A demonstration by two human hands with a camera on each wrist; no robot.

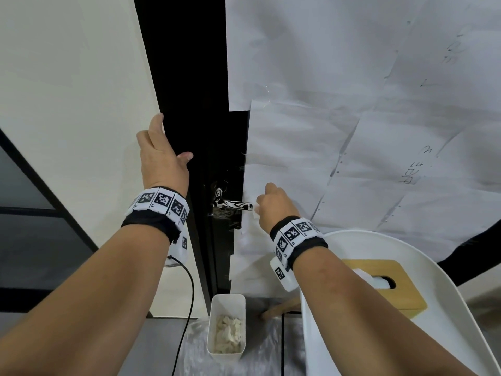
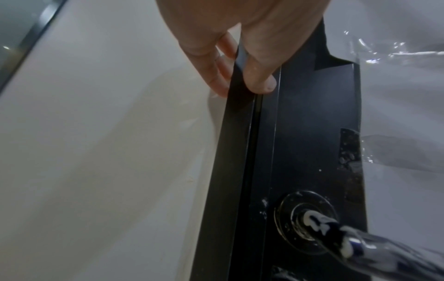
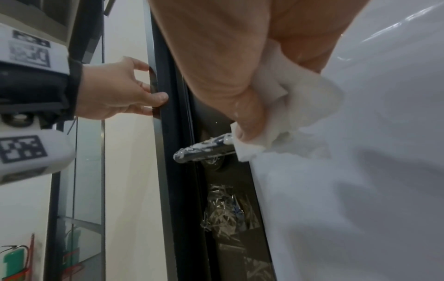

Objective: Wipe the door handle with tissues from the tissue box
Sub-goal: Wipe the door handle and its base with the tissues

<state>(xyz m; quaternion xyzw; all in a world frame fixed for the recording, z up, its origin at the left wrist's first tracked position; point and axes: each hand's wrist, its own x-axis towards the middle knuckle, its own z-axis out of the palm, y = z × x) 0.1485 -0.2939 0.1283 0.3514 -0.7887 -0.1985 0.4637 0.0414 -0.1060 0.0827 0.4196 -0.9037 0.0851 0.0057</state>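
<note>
Two containers stand below the door. One is a white rectangular bin [image 1: 226,325] on the floor at the foot of the black door frame [image 1: 187,77], open at the top and partly filled with crumpled, off-white used tissues [image 1: 227,332]. The other is a wooden tissue box [image 1: 385,283] lying on a white curved tray [image 1: 444,308] at the lower right, with a white tissue poking out of its dark oval slot.

Higher up, the right hand [image 1: 273,206] has its fingers curled round a folded white tissue [image 3: 283,121] and presses it against the free end of the door handle [image 1: 234,204], a metal lever smeared with white and dark streaks, which juts from a round plate on the black door edge. The left hand [image 1: 160,158] rests higher on the frame with fingers nearly straight, the thumb on the dark strip and the other fingers on the pale wall [image 1: 67,90] beside it. White paper sheets [image 1: 352,104] taped with clear film cover the door face.
</note>
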